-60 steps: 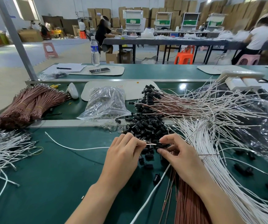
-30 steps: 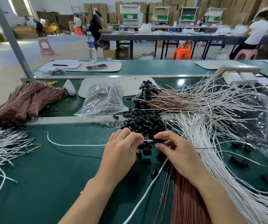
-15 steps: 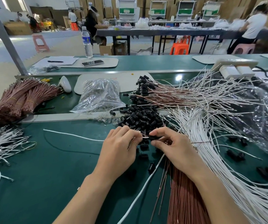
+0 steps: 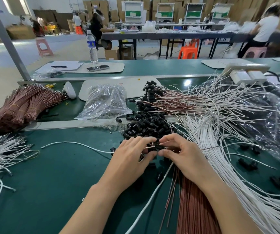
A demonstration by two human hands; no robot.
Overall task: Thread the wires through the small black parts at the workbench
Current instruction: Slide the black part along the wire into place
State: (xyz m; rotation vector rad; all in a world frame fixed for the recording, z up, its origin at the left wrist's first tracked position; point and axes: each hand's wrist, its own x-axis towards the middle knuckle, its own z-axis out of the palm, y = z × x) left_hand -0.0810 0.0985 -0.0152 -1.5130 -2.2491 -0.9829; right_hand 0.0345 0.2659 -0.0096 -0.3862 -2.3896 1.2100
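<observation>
Plainly, right hand (image 4: 184, 157) pinches a stubby black part (image 4: 159, 147), left hand (image 4: 130, 163) a wire (image 4: 150, 146).

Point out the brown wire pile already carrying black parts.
The loose brown wire fan mid-bench: black caps tip its left ends. The banded brown bundles far left and brown sheaf nearest you show none.

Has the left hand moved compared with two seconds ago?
Yes. Against the black parts pile, the left hand has shifted slightly right, closing the gap to the right hand; their fingertips now nearly meet.
</observation>
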